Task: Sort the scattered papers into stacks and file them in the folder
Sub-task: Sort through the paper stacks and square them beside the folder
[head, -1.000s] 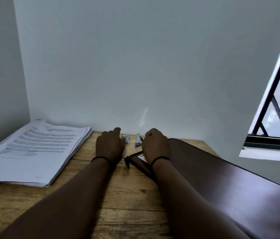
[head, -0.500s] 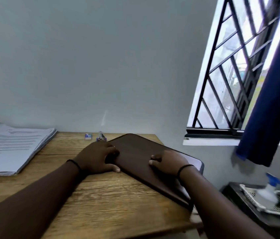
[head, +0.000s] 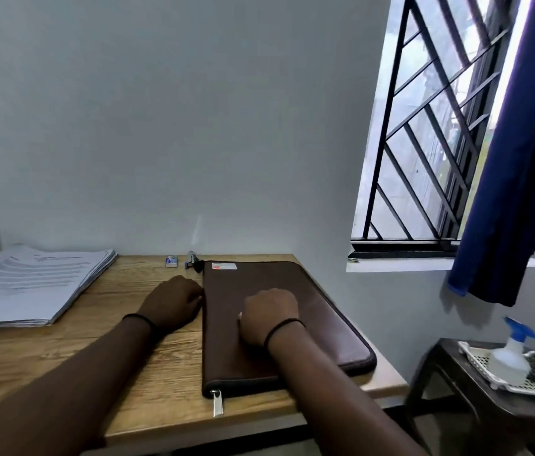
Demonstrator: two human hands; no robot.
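A brown zip folder point(head: 292, 291) lies flat and zipped on the right part of the wooden desk point(head: 128, 373), its zipper pull hanging over the near edge. My left hand point(head: 174, 301) rests on the desk with curled fingers touching the folder's left edge. My right hand point(head: 267, 315) sits on top of the folder, fingers curled under like a loose fist, holding nothing. A thick stack of printed papers point(head: 36, 281) lies at the desk's far left, apart from both hands.
A small blue-and-white box point(head: 170, 261) and a stapler-like item point(head: 192, 260) sit by the wall behind the folder. A barred window and blue curtain point(head: 506, 192) are at right. A dark stool carries a white tray point(head: 476, 360) and spray bottle point(head: 511, 355).
The folder has turned from a diagonal to square with the desk. My right hand has moved from its right edge onto its top. My left hand now sits beside its left edge.
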